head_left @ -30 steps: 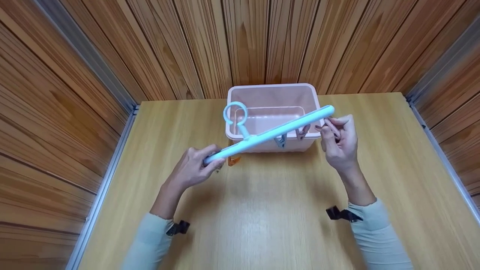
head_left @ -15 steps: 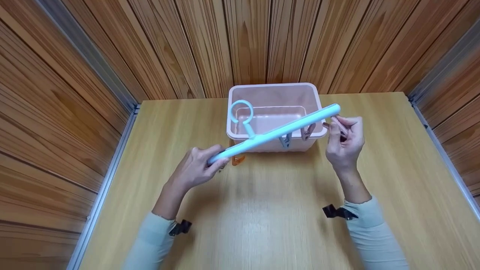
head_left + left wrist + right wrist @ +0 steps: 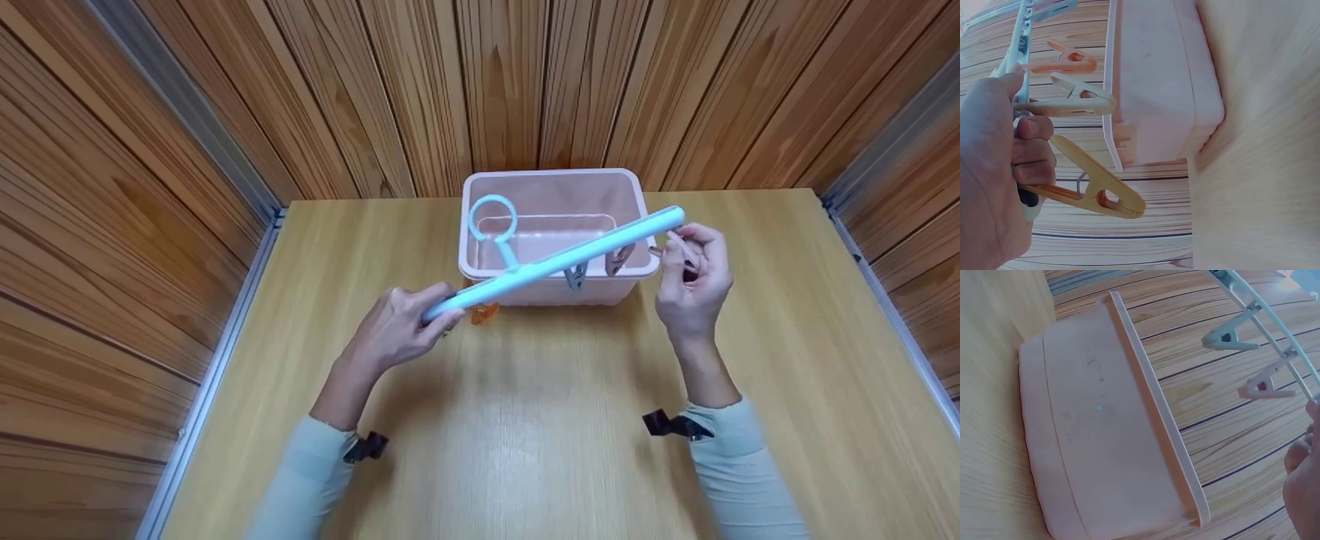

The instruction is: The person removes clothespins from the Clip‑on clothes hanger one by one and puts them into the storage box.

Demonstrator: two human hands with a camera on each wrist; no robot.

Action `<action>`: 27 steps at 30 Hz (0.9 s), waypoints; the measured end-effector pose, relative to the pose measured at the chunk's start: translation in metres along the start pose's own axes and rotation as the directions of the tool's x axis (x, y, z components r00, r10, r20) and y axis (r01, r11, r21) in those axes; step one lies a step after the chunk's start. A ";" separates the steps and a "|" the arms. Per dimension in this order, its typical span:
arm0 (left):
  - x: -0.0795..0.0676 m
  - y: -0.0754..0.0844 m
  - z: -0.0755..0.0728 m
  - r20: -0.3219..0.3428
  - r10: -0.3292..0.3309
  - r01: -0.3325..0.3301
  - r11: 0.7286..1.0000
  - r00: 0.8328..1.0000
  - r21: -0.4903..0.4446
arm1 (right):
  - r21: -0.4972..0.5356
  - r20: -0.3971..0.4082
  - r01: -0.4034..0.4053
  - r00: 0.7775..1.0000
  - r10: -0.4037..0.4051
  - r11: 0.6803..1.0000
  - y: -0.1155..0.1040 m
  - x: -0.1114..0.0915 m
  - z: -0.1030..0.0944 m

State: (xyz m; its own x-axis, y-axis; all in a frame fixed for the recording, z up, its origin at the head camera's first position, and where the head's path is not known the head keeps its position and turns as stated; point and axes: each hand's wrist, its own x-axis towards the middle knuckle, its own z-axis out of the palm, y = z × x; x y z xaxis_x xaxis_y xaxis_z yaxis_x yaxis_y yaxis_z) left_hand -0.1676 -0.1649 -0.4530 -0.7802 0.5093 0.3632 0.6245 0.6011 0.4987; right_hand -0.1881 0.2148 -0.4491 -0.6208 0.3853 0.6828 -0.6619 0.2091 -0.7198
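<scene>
A light-blue clip hanger point(image 3: 555, 264) with a ring hook is held tilted above the table, its right end higher in the head view. My left hand point(image 3: 401, 324) grips its left end. At its right end, my right hand point(image 3: 694, 281) pinches a pink clothespin point(image 3: 684, 250), partly hidden by the fingers. Clothespins hang along the bar: a yellow-orange one point(image 3: 1100, 188), a beige one point(image 3: 1072, 104) and an orange one point(image 3: 1069, 63) near my left hand, then a grey-blue one point(image 3: 1227, 336) and another pink one point(image 3: 1264, 385) towards my right hand.
Behind and below the hanger, a pale pink plastic tub point(image 3: 555, 291) stands on the wooden table point(image 3: 510, 420) near its back edge. Wood-panelled walls point(image 3: 502, 82) rise at the back and both sides, with metal frame strips at the corners.
Both hands and the hanger have shifted slightly to the right. My right hand keeps pinching the pink clothespin at the hanger's end. The view has also moved a little.
</scene>
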 end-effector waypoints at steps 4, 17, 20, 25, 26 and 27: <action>0.003 -0.001 -0.003 -0.018 0.019 -0.019 1.000 1.000 0.025 | 0.026 -0.001 -0.012 1.000 0.012 1.000 0.003 0.001 -0.001; 0.001 -0.001 0.000 0.000 0.008 -0.008 1.000 1.000 -0.026 | 0.046 -0.046 0.033 0.998 -0.030 0.998 0.001 0.005 -0.002; 0.001 -0.002 0.001 -0.003 -0.002 0.001 0.998 1.000 -0.058 | 0.056 -0.011 0.045 0.999 -0.045 0.997 -0.001 0.005 -0.004; -0.001 -0.003 0.002 0.012 -0.030 0.031 0.995 0.999 -0.097 | 0.057 0.107 0.084 0.990 -0.090 0.995 0.000 0.006 -0.010; -0.001 -0.003 0.003 0.015 -0.034 0.035 0.994 0.999 -0.101 | 0.051 0.138 0.090 0.986 -0.096 0.995 0.000 0.007 -0.011; -0.001 -0.003 0.003 0.019 -0.038 0.040 0.994 0.999 -0.104 | 0.033 0.170 0.101 0.980 -0.105 0.994 0.001 0.008 -0.013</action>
State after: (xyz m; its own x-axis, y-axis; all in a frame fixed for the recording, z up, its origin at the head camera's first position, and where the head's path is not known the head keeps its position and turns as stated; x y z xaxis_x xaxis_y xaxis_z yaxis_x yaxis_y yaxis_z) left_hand -0.1688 -0.1651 -0.4569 -0.8026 0.4977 0.3289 0.5858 0.5533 0.5922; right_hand -0.1876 0.2295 -0.4460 -0.6105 0.2027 0.7656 -0.7343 0.2173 -0.6431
